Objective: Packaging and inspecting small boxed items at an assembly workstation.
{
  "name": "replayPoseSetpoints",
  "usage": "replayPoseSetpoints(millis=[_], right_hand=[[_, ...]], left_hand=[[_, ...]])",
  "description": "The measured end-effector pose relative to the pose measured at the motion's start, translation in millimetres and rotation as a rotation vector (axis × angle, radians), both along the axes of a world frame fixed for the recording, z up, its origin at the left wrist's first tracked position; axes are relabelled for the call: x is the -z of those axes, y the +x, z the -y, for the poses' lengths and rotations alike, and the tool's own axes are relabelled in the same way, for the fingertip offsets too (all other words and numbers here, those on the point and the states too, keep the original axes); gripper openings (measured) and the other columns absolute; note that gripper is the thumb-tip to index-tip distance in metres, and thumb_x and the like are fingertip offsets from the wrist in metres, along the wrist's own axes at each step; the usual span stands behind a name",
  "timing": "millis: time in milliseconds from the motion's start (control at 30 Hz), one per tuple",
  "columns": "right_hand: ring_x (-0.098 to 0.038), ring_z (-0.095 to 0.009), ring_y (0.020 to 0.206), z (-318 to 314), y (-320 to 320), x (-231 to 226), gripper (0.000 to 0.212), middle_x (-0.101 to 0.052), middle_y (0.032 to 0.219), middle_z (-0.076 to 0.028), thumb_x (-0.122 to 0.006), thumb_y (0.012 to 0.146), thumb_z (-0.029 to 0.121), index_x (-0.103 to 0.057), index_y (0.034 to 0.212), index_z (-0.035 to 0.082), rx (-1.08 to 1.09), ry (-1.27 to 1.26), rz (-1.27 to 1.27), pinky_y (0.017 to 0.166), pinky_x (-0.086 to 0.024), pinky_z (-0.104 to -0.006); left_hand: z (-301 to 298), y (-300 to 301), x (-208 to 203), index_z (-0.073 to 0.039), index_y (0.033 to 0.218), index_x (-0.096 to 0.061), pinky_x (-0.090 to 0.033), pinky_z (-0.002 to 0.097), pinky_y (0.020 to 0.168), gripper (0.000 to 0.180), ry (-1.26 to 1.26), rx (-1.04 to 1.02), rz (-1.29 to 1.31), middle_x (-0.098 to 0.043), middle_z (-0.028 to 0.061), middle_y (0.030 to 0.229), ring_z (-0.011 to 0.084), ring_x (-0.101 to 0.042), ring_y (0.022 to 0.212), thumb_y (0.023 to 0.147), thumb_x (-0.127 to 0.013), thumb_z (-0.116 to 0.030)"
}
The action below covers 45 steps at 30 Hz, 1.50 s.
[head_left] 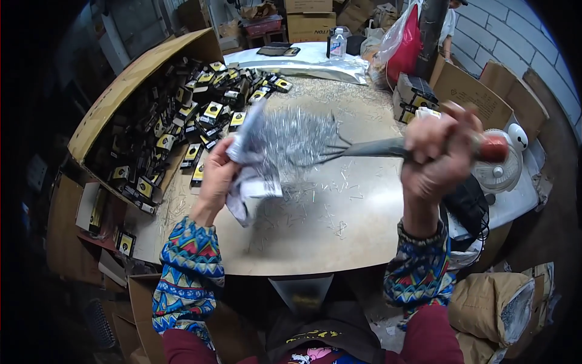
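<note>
My left hand (215, 173) grips a crumpled whitish bag or cloth (239, 197) with a printed white label; which of the two it is I cannot tell. Blurred by motion, my right hand (439, 148) is wrapped round the handle of a dark hand fork (373, 148) with a red butt end. Its spread tines point left, toward the bag. A dense bunch of thin silvery metal pins (297, 136) lies at the tines and against the bag's right side. More such pins are strewn over the pale tabletop (291, 242).
To the left, a tipped cardboard box (142, 70) spills many small black-and-yellow boxes (212, 110) onto the table. A bottle (337, 45) stands at the back beside a red bag (405, 51). At the right are a white fan (500, 170) and brown sacks (485, 303). Another person (448, 30) is far right.
</note>
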State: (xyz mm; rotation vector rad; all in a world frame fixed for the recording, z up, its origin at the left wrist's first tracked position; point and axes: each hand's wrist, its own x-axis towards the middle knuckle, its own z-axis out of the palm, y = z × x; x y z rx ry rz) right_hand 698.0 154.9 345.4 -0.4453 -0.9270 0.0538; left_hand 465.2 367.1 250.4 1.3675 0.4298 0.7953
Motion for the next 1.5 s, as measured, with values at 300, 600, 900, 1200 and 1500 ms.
replayPoseSetpoints(millis=[300,600,900,1200,1500], right_hand=[[-0.038,-0.010,0.040,-54.5,-29.3,20.1,0.017,-0.038,0.054,0.001,-0.051,0.101,0.019,-0.051,0.103,0.002,0.023,0.246,-0.114,0.041,-0.037,-0.0271],[-0.036,-0.008,0.039,-78.2,-39.5,-11.7,0.020,-0.036,0.051,0.002,-0.054,0.101,0.022,-0.049,0.097,0.003,0.108,-0.044,0.065,0.038,-0.033,-0.0254],[-0.039,-0.008,0.038,-53.6,-38.2,2.7,0.020,-0.041,0.050,0.001,-0.056,0.100,0.019,-0.055,0.094,0.000,-0.176,-0.214,0.169,0.037,-0.034,-0.0250],[-0.044,-0.007,0.037,-50.7,-34.4,45.0,0.015,-0.048,0.050,0.001,-0.063,0.095,0.011,-0.060,0.085,0.000,-0.064,-0.496,0.090,0.035,-0.033,-0.0229],[-0.039,-0.008,0.040,-55.8,-15.3,0.6,0.023,-0.037,0.050,0.003,-0.057,0.099,0.026,-0.049,0.092,0.006,0.112,0.085,-0.270,0.040,-0.037,-0.0254]], left_hand=[[-51.1,-16.5,-16.3,0.000,0.123,-0.057,-0.051,0.0232,0.079,0.033,0.366,-0.366,0.008,-0.067,0.0045,0.101,0.0092,-0.063,0.087,0.090,-0.060,0.003],[-48.8,-48.0,24.6,-0.005,0.133,-0.051,-0.048,0.0407,0.090,0.055,0.872,-0.682,-0.744,-0.061,0.0113,0.122,0.0278,-0.060,0.104,0.085,-0.069,-0.024],[-17.9,42.5,12.8,-0.005,0.109,-0.060,-0.055,0.0319,0.062,0.020,-0.425,-0.086,-0.193,-0.066,0.0060,0.088,0.0164,-0.062,0.072,0.091,-0.064,-0.013],[18.8,81.8,-93.7,-0.003,0.103,-0.061,-0.054,0.0237,0.058,0.017,-0.173,-0.010,0.029,-0.068,0.0083,0.087,0.0102,-0.062,0.066,0.088,-0.067,-0.008],[-8.9,55.1,-125.9,-0.008,0.121,-0.062,-0.044,0.0281,0.079,0.035,0.293,-0.362,-0.029,-0.068,-0.0001,0.101,0.0073,-0.056,0.086,0.090,-0.066,-0.023]])
